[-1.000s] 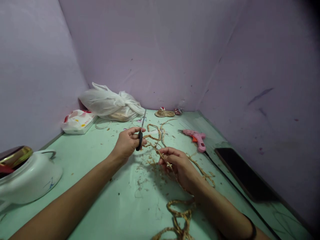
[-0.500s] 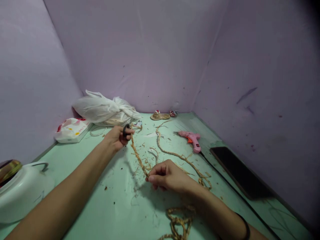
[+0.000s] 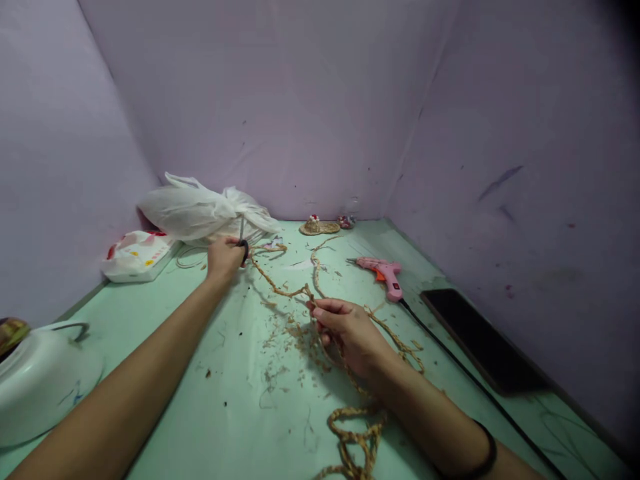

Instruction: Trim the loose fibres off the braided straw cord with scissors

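My left hand (image 3: 225, 259) is closed around a pair of scissors (image 3: 244, 249); a black handle loop and part of a thin metal blade show, while the fingers hide the rest. My right hand (image 3: 353, 330) pinches a braided straw cord (image 3: 277, 289) between thumb and fingertips. From there the cord sags toward the scissors hand; whether that hand also touches it I cannot tell. Below my right wrist, a loose coil of braided cord (image 3: 353, 437) lies on the green table (image 3: 195, 427). Fibre scraps (image 3: 295, 333) are scattered left of my right hand.
A pink glue gun (image 3: 381, 272) with a black cable and a dark phone (image 3: 480, 340) lie on the right. A white plastic bag (image 3: 200, 210), a tissue pack (image 3: 140, 257) and a white pot-like container (image 3: 45, 387) line the left. Small woven ornaments (image 3: 320, 227) rest near the back wall.
My left hand has moved back and slightly left with the scissors. My right hand has moved up and right along with the cord, which now sags where it was stretched straighter.
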{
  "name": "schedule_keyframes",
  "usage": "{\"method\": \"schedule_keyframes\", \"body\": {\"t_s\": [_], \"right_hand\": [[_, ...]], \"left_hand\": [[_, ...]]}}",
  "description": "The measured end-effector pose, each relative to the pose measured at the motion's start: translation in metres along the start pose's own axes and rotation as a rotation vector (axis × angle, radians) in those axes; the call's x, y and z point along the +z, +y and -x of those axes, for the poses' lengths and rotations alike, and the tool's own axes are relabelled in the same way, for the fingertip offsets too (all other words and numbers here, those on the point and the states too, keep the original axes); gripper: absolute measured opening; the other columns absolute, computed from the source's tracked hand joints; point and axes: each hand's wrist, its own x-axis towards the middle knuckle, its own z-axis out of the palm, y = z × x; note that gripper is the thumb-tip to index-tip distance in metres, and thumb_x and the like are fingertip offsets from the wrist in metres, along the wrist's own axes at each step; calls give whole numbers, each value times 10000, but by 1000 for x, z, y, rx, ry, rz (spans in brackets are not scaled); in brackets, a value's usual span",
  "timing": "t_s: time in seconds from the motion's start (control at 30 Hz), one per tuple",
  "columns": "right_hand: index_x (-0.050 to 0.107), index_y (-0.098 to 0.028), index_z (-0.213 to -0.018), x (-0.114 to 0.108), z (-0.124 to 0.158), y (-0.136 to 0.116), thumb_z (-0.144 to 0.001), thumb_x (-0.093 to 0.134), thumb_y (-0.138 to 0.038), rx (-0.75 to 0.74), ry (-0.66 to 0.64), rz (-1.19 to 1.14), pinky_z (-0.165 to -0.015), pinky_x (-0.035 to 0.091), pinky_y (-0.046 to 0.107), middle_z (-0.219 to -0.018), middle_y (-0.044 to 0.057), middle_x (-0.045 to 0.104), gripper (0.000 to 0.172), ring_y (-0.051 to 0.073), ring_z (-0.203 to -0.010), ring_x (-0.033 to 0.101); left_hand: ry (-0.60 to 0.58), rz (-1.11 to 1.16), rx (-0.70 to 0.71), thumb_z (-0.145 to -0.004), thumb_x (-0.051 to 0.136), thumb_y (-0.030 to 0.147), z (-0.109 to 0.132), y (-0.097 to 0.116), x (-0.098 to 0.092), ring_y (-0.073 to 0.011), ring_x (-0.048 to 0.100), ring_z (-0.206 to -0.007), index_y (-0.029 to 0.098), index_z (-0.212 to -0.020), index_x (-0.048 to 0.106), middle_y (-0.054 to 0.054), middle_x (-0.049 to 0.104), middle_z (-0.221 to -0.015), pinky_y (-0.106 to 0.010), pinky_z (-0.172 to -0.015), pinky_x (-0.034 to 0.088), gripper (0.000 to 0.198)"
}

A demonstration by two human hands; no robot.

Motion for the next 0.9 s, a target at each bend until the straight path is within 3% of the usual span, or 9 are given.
{"method": "schedule_keyframes", "body": {"t_s": [0.07, 0.17, 0.33, 0.47, 0.63, 0.8, 0.9], "right_hand": [[637, -117, -716, 0, 1, -2, -530, 689, -162, -28, 21, -3, -409, 333, 182, -493, -32, 524, 199, 48, -414, 424], [657, -123, -727, 2, 5, -7, -515, 680, -131, -19, 10, -29, -444, 351, 188, -519, -18, 556, 213, 56, -447, 451], [675, -136, -772, 4, 9, -11, -487, 662, -78, 2, -29, -53, -507, 387, 195, -592, 3, 613, 292, 73, -517, 506], [671, -142, -774, 3, 9, -12, -496, 670, -86, 18, -30, -42, -477, 366, 185, -586, 0, 608, 283, 63, -488, 487], [665, -140, -804, 2, 9, -12, -521, 647, -105, 12, -26, -15, -382, 263, 172, -560, -13, 563, 285, 55, -445, 422], [669, -127, -840, -2, 4, -11, -549, 673, -161, -60, -20, 7, -371, 201, 171, -588, -20, 543, 293, 34, -444, 366], [680, -118, -805, -4, 2, -11, -514, 704, -168, -96, -13, 14, -406, 246, 173, -579, -26, 535, 297, 36, -469, 386]], "left_hand": [[-1, -7, 12, -627, 602, 308, 13, 4, -10, -58, 424, -365, 118, -856, 567, 36, 531, -481, -166, -358, 288, 300], [-153, -9, 92, -650, 586, 397, 42, 24, -17, -70, 456, -391, 119, -855, 611, -4, 581, -539, -171, -353, 281, 346], [-228, -91, 152, -526, 696, 290, 84, 42, -9, -99, 497, -496, 110, -945, 601, 17, 564, -587, -201, -462, 393, 466], [-326, -285, 274, -593, 649, 313, 94, 34, -5, -113, 506, -560, 142, -933, 600, 7, 574, -639, -213, -507, 398, 384], [-389, -657, 491, -662, 528, 245, 104, 37, -14, -121, 517, -596, 222, -971, 587, 14, 606, -707, -220, -535, 381, 315], [-531, -968, 654, -678, 456, 216, 113, 44, -19, -155, 577, -692, 265, -1067, 542, 6, 639, -787, -242, -605, 397, 401], [-491, -1143, 685, -691, 443, 258, 113, 41, -16, -216, 603, -788, 264, -1163, 478, -32, 650, -905, -282, -615, 412, 473]]}}
